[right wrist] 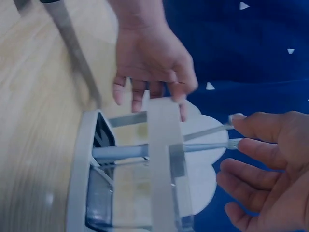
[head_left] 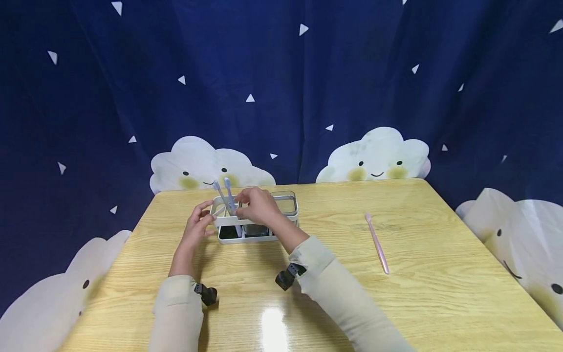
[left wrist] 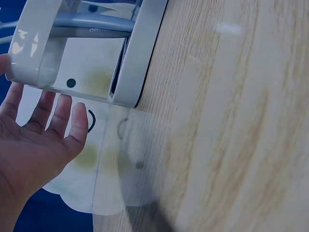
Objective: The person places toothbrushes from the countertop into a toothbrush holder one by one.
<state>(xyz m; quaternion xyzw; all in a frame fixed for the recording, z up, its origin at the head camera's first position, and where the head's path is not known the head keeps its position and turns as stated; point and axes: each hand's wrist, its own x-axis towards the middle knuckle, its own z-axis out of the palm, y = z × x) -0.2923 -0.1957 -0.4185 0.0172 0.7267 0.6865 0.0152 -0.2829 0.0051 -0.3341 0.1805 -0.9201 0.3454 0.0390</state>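
Observation:
A white toothbrush holder [head_left: 228, 240] with a raised top frame stands toward the back of the table. Two toothbrushes lean in its left compartment: a blue toothbrush [right wrist: 120, 152] and a grey toothbrush [right wrist: 207, 131], heads up. My left hand [head_left: 199, 225] grips the holder's left end, thumb at the top frame and fingers around its side. Beside the brushes is my right hand [head_left: 258, 208]. In the right wrist view its thumb and forefinger overlap the two brush heads, fingers loosely spread and not closed round either handle.
A pink toothbrush [head_left: 377, 244] lies on the wooden table [head_left: 334, 293] to the right. The holder's right section has a clear, dark-rimmed opening [head_left: 285, 204]. Behind the table hangs a dark blue curtain [head_left: 281, 88] with clouds and white triangles.

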